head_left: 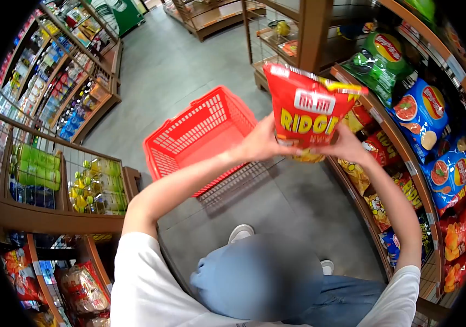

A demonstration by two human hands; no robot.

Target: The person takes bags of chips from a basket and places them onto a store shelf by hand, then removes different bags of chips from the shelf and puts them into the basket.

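Observation:
A red bag of chips [305,117] with "RIDGE" in yellow letters is held up in front of me, between both hands. My left hand [263,140] grips its lower left side, and my right hand [348,146] grips the lower right side. The bag's top seam points away from me, and its back is hidden. Below and to the left, on the grey floor, stands a red shopping basket [162,158] with slotted walls. No goods show in the part of its inside that I can see.
On the right, a curved shelf [402,147] carries several chip bags, among them a blue bag [421,117] and a green bag [380,60]. Drinks shelves [94,117] line the left. Packaged food [83,289] sits at lower left. A wooden display stand [216,22] is farther back.

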